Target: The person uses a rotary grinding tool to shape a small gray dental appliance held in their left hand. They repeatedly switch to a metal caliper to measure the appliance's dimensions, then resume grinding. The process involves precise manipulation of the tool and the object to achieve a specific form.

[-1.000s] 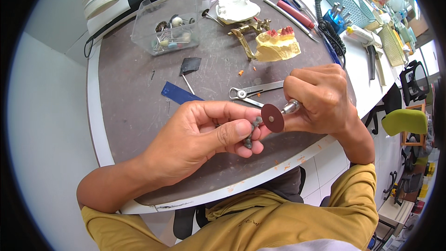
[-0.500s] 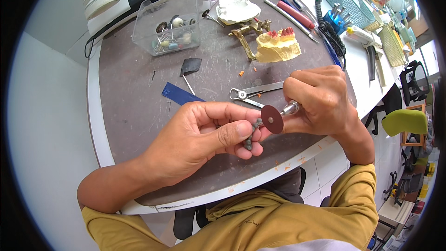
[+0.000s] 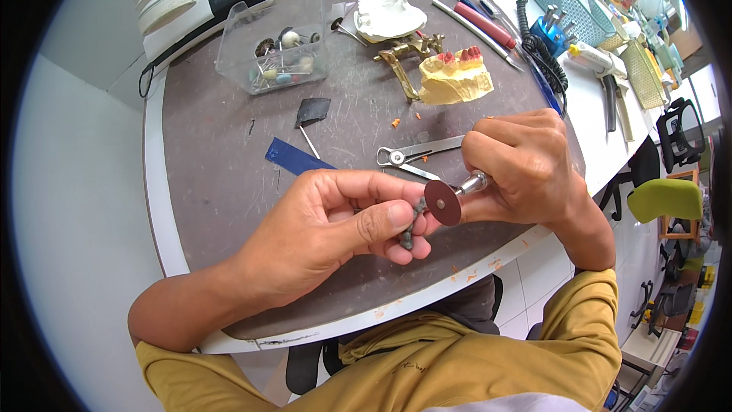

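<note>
Between the thumb and fingers of my left hand (image 3: pixel 328 221) is a small, knobbly grey dental casting (image 3: pixel 407 239), its upper part close to the disc. My right hand (image 3: pixel 526 164) is wrapped round a silver rotary handpiece (image 3: pixel 475 182), most of which the fingers hide. A thin dark red cutting disc (image 3: pixel 442 204) is mounted at its tip, beside my left fingertips. Whether the disc touches the casting cannot be made out. Just beyond my hands lies a metal caliper (image 3: pixel 397 157), partly covered by my right hand.
A yellow dental model with red teeth (image 3: pixel 456 84) sits on a brass articulator (image 3: pixel 398 62), near a white plaster model (image 3: pixel 389 17). At the far left stands a clear box (image 3: pixel 271 80) of rotary bits. A blue strip (image 3: pixel 296 156) and a dark square piece (image 3: pixel 313 111) lie nearer.
The disc and handpiece tip have shifted slightly left and toward me, and the disc's face has turned a little. My left hand keeps its hold on the casting.
</note>
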Demonstrator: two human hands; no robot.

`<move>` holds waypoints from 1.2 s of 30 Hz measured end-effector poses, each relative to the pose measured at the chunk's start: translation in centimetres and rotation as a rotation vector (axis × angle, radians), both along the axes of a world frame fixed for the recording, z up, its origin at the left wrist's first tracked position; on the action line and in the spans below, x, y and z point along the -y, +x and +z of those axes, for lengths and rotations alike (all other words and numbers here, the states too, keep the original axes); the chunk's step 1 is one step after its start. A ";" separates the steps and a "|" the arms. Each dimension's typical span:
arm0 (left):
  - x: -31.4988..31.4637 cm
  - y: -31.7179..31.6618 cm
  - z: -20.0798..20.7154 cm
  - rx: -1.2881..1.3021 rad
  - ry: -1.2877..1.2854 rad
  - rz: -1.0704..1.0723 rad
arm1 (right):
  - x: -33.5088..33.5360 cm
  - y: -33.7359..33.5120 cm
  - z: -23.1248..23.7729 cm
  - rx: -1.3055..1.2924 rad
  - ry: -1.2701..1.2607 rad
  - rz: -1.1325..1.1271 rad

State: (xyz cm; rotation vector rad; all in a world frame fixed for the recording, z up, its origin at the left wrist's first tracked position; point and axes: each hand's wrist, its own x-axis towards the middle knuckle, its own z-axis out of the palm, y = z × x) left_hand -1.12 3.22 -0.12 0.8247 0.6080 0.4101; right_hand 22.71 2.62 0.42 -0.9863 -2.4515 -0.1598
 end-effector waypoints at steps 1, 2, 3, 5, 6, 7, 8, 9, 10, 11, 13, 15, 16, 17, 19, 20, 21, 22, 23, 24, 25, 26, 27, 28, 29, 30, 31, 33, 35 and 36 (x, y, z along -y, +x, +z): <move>0.0 0.0 0.0 -0.004 0.000 0.003 | 0.0 0.0 0.0 -0.011 0.002 -0.003; 0.0 0.0 0.0 -0.007 0.000 0.006 | 0.0 -0.1 -0.1 -0.022 0.005 -0.006; 0.0 0.0 0.1 -0.003 -0.001 0.010 | 0.0 -0.1 0.0 -0.032 0.008 -0.009; 0.1 0.1 0.1 0.005 -0.003 0.017 | 0.0 0.0 0.1 -0.032 0.005 -0.013; 0.1 0.1 0.1 0.006 -0.002 0.012 | 0.0 0.0 0.1 -0.032 0.003 -0.015; 0.0 0.0 -0.1 0.007 -0.001 0.007 | 0.0 0.0 0.0 -0.022 0.000 -0.008; 0.0 0.0 -0.1 0.008 0.001 0.002 | 0.0 0.0 0.0 -0.012 -0.002 -0.001; 0.0 0.0 -0.1 0.009 0.000 0.002 | 0.0 0.0 -0.1 -0.003 -0.005 0.008; 0.0 0.0 -0.1 0.011 0.000 0.002 | 0.0 -0.1 -0.1 -0.001 -0.008 0.004; 0.0 0.0 -0.1 0.012 0.000 0.002 | 0.0 -0.1 0.0 0.000 -0.011 0.000; 0.0 0.0 0.0 0.005 -0.002 0.005 | 0.0 -0.1 0.0 -0.010 -0.007 -0.009; 0.0 0.0 0.1 0.001 -0.002 0.006 | 0.0 -0.1 -0.1 -0.036 0.008 -0.013; 0.0 0.1 0.1 0.002 -0.001 0.004 | 0.0 -0.1 -0.1 -0.029 0.001 -0.006; 0.0 0.1 0.0 0.002 0.000 0.003 | 0.0 -0.1 -0.1 -0.021 -0.007 0.001; 0.0 0.0 0.0 0.002 0.006 -0.004 | 0.0 -0.1 0.0 -0.013 -0.013 0.003; -0.1 0.0 0.0 0.002 0.008 -0.007 | 0.0 -0.1 0.0 -0.012 -0.015 -0.001; 0.0 0.0 0.0 0.001 0.006 -0.004 | 0.0 -0.1 0.0 -0.010 -0.017 -0.006; 0.0 0.0 0.1 0.000 0.004 0.000 | 0.0 -0.1 0.0 -0.017 -0.017 -0.011; 0.0 0.0 0.1 -0.001 0.001 0.003 | 0.0 0.0 0.0 -0.025 -0.017 -0.016; 0.0 0.0 0.1 -0.002 0.001 0.004 | 0.0 0.0 0.0 -0.034 -0.017 -0.020; 0.0 0.0 0.1 -0.003 0.002 0.004 | 0.0 0.0 0.0 -0.034 -0.019 -0.018; -0.1 0.0 0.1 -0.004 0.002 0.005 | -0.1 0.0 0.0 -0.034 -0.020 -0.016; 0.0 0.0 0.1 0.000 0.003 0.005 | -0.1 0.0 0.0 -0.034 -0.023 -0.014; 0.0 0.0 0.0 0.004 0.004 0.006 | 0.0 0.0 0.0 -0.030 -0.021 -0.017; 0.0 -0.1 0.0 0.007 0.005 0.006 | 0.0 0.0 0.0 -0.026 -0.018 -0.019; 0.0 0.0 0.0 0.006 0.006 0.005 | 0.0 0.0 0.0 -0.023 -0.017 -0.022; 0.0 0.0 0.0 0.005 0.006 0.004 | 0.0 0.0 0.0 -0.024 -0.017 -0.019; 0.0 0.0 0.0 0.006 0.011 0.000 | 0.0 0.0 0.0 -0.028 -0.016 -0.014; 0.0 -0.1 -0.2 0.010 0.018 -0.007 | -0.1 -0.1 -0.1 -0.020 -0.005 -0.008; -0.1 -0.1 -0.2 0.012 0.017 -0.004 | -0.1 -0.1 -0.1 -0.015 0.000 -0.008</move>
